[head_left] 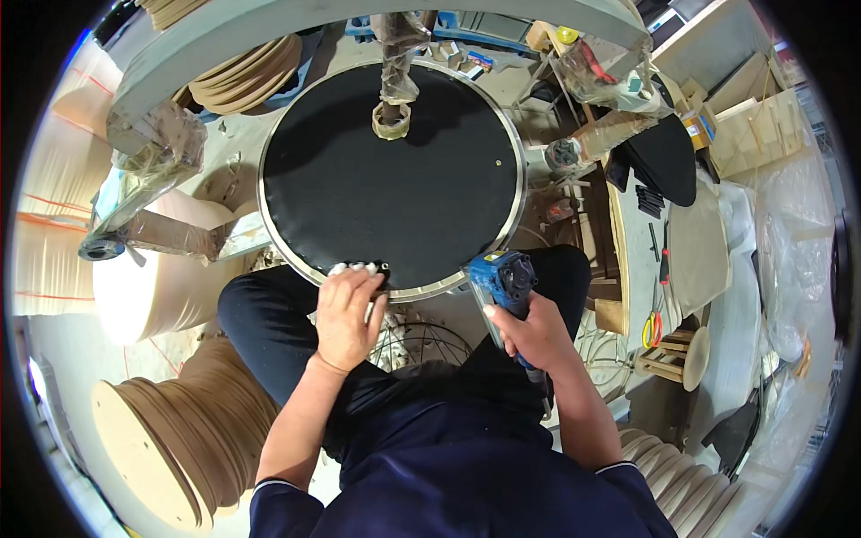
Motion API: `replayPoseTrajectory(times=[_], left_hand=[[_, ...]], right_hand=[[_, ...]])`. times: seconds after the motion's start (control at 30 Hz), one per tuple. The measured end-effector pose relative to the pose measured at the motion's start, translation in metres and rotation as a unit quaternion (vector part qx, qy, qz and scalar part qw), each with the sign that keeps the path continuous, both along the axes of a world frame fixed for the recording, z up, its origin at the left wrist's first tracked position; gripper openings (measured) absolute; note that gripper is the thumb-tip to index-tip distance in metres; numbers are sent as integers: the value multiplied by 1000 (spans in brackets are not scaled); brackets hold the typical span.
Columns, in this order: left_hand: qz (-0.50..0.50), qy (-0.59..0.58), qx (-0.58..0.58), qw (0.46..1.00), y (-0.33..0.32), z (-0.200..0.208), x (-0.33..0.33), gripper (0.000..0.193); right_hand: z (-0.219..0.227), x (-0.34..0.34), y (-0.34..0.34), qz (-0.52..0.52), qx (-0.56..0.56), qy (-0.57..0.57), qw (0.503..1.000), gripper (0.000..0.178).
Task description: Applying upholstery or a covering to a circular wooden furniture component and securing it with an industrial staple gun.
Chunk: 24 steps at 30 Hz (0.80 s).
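Observation:
A large round seat-like disc covered in black fabric [386,206], with a pale metal rim [262,202], lies over my knees. My left hand [348,316] rests on its near edge, fingers stretched forward over the fabric and thumb apart. White coverings show on the fingertips. Close beside them sits a small black piece with a pale dot [385,266]. My right hand [541,334] is wrapped round the handle of a blue and black staple gun [504,276], whose nose is at the disc's near right edge.
Padded pipe arms of a grey frame [359,22] stand around the disc. A large beige coil [202,421] lies at left. On the right bench [641,242] are orange-handled scissors [652,329], a red-handled tool [665,266] and black strips [649,201].

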<state>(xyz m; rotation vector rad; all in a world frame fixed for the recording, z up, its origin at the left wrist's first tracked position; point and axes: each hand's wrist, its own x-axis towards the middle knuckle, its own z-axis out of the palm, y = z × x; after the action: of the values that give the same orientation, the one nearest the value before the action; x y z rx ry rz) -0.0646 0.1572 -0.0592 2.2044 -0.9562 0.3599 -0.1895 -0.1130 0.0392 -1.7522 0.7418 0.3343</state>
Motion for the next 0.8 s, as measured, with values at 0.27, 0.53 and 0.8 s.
replayPoseTrajectory(times=[0.27,0.53,0.8], left_hand=[[10,1,21,1000,17,-1,-5,39],[3,-3,27,1000,3,2,-17,37],[-23,-7,20,1000,-13,1,-28,31]], right_hand=[[-3,0,0,22,-46,21,998,34],[-7,1,9,22,-11,19,1000,41],[-5,1,9,24,-15,26,999,37]])
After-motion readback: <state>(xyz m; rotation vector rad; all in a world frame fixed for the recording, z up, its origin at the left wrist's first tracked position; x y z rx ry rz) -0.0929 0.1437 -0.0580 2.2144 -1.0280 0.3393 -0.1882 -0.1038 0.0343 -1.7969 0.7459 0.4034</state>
